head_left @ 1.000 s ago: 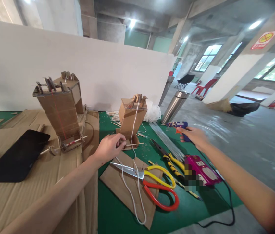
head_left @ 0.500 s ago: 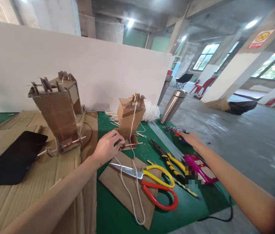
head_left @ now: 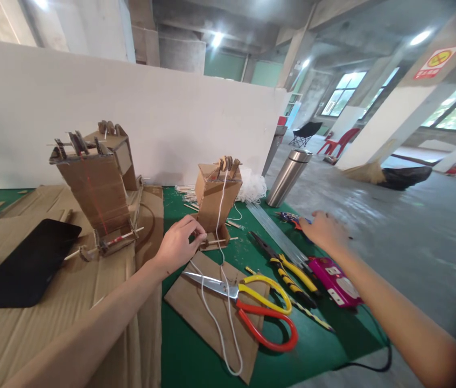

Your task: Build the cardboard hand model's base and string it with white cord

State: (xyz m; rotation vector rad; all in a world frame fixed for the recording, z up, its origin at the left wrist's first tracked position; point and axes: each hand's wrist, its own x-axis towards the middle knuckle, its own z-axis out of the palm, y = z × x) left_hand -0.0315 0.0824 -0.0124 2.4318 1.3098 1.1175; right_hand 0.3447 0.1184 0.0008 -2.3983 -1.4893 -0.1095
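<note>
My left hand [head_left: 182, 240] is closed in a pinch by the base of a small cardboard tower [head_left: 220, 202], at the left end of its wooden stick [head_left: 215, 242]. A white string [head_left: 220, 215] hangs from the wheels on top and loops down across the scissors [head_left: 228, 291]. Its other end runs up under my left hand, apparently into the fingers; the tip is hidden. Slightly blurred, my right hand [head_left: 322, 229] has its fingers apart over a blue glue gun with a red trigger [head_left: 292, 218], mostly covering it.
Yellow-black pliers [head_left: 280, 264], a magenta box with a cord [head_left: 335, 283] and clear glue sticks [head_left: 276, 231] lie on the right. A steel flask [head_left: 288, 178] stands behind. On the left are a larger cardboard tower [head_left: 92, 191] and a black phone-like slab [head_left: 29, 264].
My right hand held the glue gun; now its fingers have loosened and lifted over it. My left hand keeps its pinch by the small tower.
</note>
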